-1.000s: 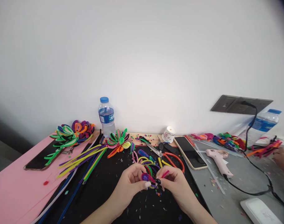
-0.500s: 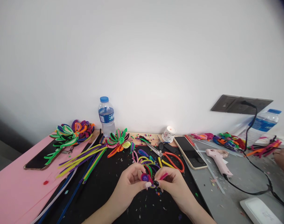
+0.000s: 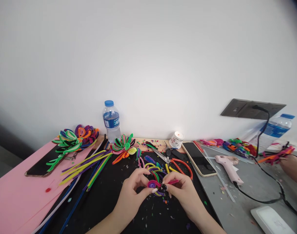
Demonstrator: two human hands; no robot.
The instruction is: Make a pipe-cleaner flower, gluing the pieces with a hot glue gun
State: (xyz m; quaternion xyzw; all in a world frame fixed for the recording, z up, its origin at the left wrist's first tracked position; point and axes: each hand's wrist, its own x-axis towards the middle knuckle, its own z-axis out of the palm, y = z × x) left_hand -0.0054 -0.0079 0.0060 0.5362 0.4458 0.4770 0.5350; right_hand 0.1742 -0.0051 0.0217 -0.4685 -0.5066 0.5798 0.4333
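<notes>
Between my two hands is a coiled pipe cleaner [image 3: 152, 184], purple at its centre with a magenta-pink strand round it. My left hand [image 3: 136, 188] pinches the coil between thumb and fingers. In my right hand [image 3: 179, 188], thumb and forefinger grip the magenta strand, whose free end sticks out to the right. Just behind the fingers lie several looped pipe cleaners [image 3: 152, 167] in yellow, purple and green, partly hidden. Red-handled scissors [image 3: 181, 164] rest beyond my right hand.
Pipe cleaner flowers [image 3: 76, 139] and loose stems [image 3: 86, 165] lie left. A water bottle [image 3: 111, 122] and paper cup [image 3: 177, 139] stand by the wall. A phone [image 3: 199, 159], a pink glue gun [image 3: 228, 169] with its cord, and another person's hand [image 3: 292, 167] are right.
The magenta strand now curves over the top of the purple coil, and my hands have shifted slightly. At the right, the other person's hand has moved left, to the pipe cleaners there.
</notes>
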